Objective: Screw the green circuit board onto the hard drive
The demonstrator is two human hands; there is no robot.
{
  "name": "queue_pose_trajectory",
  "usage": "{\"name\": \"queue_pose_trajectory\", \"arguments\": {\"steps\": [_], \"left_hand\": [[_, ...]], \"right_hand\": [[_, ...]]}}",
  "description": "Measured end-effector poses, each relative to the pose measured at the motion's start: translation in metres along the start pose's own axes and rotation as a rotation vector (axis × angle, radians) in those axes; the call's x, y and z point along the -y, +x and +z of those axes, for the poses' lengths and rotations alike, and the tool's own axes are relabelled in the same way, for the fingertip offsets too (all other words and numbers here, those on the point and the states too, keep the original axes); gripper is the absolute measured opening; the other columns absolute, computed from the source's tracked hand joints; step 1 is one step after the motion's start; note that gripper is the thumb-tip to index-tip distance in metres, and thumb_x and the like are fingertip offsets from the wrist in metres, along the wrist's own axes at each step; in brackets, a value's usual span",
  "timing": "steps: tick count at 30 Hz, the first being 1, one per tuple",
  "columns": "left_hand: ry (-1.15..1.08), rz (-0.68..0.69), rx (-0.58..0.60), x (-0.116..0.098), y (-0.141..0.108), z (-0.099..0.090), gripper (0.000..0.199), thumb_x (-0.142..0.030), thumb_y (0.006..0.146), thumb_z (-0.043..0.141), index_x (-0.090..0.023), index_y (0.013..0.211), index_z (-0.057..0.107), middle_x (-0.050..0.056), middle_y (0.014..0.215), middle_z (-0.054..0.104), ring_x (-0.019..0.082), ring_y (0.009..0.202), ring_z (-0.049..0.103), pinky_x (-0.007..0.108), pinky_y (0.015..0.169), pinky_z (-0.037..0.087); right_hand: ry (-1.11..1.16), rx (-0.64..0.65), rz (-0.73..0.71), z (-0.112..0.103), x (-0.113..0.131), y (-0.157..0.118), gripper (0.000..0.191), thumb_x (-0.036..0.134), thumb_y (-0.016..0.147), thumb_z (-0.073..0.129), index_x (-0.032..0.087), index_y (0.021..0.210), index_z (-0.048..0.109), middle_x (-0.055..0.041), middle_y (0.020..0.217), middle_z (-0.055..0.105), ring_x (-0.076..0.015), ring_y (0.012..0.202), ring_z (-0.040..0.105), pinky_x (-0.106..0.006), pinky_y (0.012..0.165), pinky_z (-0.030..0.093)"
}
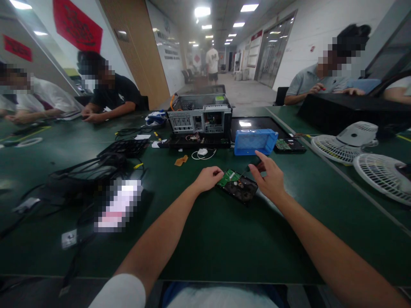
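Note:
A black hard drive (245, 191) with a green circuit board (230, 176) lies tilted on the green table in front of me. The fingers of my left hand (208, 178) are pressed together at the drive's left corner, by the board. My right hand (269, 176) is closed round the dark handle of a screwdriver (254, 162), above the drive's right side. The screwdriver's thin shaft points down and left toward the board; whether its tip touches is too small to tell.
Behind the drive stand a blue plastic tray (252, 143), an opened computer case (199, 117) and a second drive (290, 146). White fan covers (383, 175) lie right. Cables and a phone (120, 205) are left. Several people sit around the table (199, 256).

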State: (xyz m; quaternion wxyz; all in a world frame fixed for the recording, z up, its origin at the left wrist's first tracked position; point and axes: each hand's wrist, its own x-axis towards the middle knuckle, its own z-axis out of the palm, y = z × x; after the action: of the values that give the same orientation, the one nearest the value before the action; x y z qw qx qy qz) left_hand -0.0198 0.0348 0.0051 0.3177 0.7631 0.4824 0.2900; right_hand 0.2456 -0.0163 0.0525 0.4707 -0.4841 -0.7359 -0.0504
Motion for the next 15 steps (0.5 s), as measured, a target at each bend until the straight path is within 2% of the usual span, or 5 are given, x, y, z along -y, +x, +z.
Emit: {"name": "queue_pose_trajectory", "arguments": {"steps": [3, 8, 15], "left_hand": [[0.002, -0.012, 0.006, -0.002, 0.000, -0.001, 0.026, -0.038, 0.094, 0.059, -0.018, 0.098, 0.074, 0.003, 0.090, 0.073, 0.014, 0.069, 0.064, 0.024, 0.062, 0.048], [-0.003, -0.023, 0.023, -0.007, -0.003, -0.004, 0.027, -0.039, 0.094, 0.059, -0.018, 0.100, 0.074, 0.004, 0.092, 0.074, 0.015, 0.071, 0.064, 0.024, 0.063, 0.048], [-0.022, -0.013, 0.013, -0.005, -0.002, -0.003, 0.027, -0.039, 0.094, 0.059, -0.018, 0.099, 0.074, 0.004, 0.091, 0.074, 0.015, 0.070, 0.064, 0.025, 0.063, 0.049]], "right_hand": [[0.010, 0.004, -0.005, -0.001, 0.001, -0.001, 0.049, 0.038, 0.099, 0.055, 0.024, 0.146, 0.052, -0.0084, 0.100, 0.068, -0.0221, 0.080, 0.067, -0.043, 0.083, 0.060], [0.059, 0.018, 0.042, 0.004, -0.002, -0.004, 0.052, 0.038, 0.100, 0.054, 0.024, 0.150, 0.046, -0.0117, 0.125, 0.070, -0.0226, 0.089, 0.072, -0.045, 0.089, 0.060], [0.124, -0.025, 0.105, 0.010, -0.004, -0.007, 0.056, 0.042, 0.098, 0.060, 0.022, 0.147, 0.044, -0.0119, 0.121, 0.074, -0.0237, 0.090, 0.076, -0.044, 0.084, 0.062]]}}
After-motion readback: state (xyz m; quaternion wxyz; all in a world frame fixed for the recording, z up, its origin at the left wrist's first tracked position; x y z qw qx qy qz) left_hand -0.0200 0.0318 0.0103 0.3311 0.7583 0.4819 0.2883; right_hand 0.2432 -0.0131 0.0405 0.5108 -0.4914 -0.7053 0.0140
